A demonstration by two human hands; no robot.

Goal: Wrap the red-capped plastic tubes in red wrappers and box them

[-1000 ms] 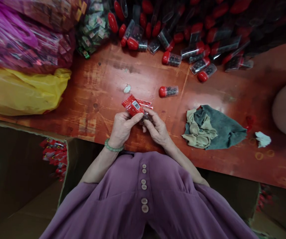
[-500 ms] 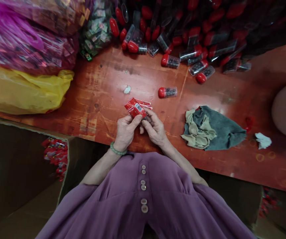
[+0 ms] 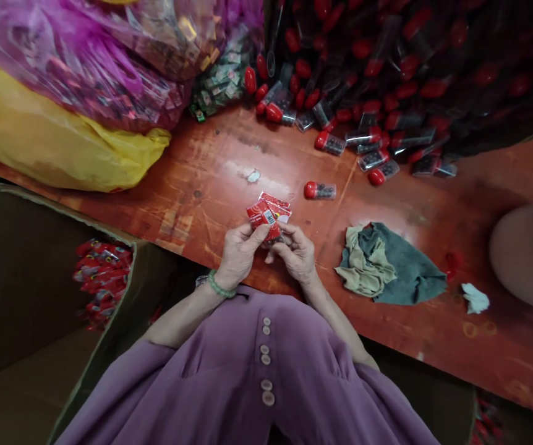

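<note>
Two hands are held close together at the near edge of the desk (image 3: 480, 364), just in front of the purple blouse (image 3: 257, 383). The left hand (image 3: 238, 253), with a green bead bracelet (image 3: 220, 287) at the wrist, has its fingers pinched on a red sachet (image 3: 263, 217) with a barcode; the sachet stands up and away from the hand. The right hand (image 3: 298, 253) has its fingers pressed on something small and dark just below the sachet; what it is cannot be told. Judging by this, a red-capped vial is being fitted into or out of the sachet, so the next move would call for a steady pinch and a straight push.

At 9 o'clock, below the desk, an open cardboard box (image 3: 29, 296) is seen with red packets (image 3: 102, 278) inside. At 3 o'clock a crumpled green and beige rag (image 3: 387, 266) lies on the desk. At 12 to 1 o'clock one red-capped vial (image 3: 319, 190) lies alone, and beyond it a large heap of such vials (image 3: 378, 93) is piled. At 10 o'clock a yellow bag (image 3: 62, 142) and a pink bag (image 3: 109, 62) are stacked.
</note>
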